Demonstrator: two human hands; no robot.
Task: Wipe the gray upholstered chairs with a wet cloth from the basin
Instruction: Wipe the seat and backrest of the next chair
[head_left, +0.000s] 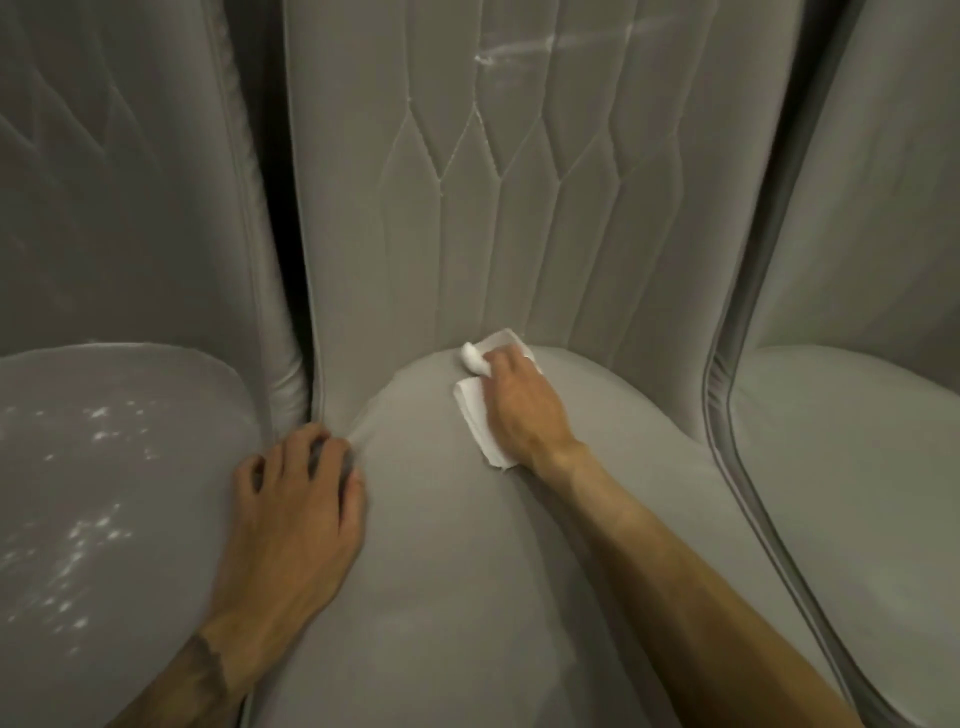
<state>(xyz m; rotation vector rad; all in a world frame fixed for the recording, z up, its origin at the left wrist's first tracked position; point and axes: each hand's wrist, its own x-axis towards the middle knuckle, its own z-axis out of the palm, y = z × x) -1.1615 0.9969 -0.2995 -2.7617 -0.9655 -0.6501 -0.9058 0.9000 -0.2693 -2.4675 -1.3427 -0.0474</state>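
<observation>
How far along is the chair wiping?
Done: nothing clearly. In hand: the right hand holds the white cloth on the middle chair's seat, near its backrest; the left hand rests at the seat edge. Left, likely: a pale streak on that backrest, plus the left chair and right chair.

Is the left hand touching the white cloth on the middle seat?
Apart. The head view shows the left hand resting at the left edge of the middle seat, with gray fabric between it and the white cloth under the right hand.
</observation>
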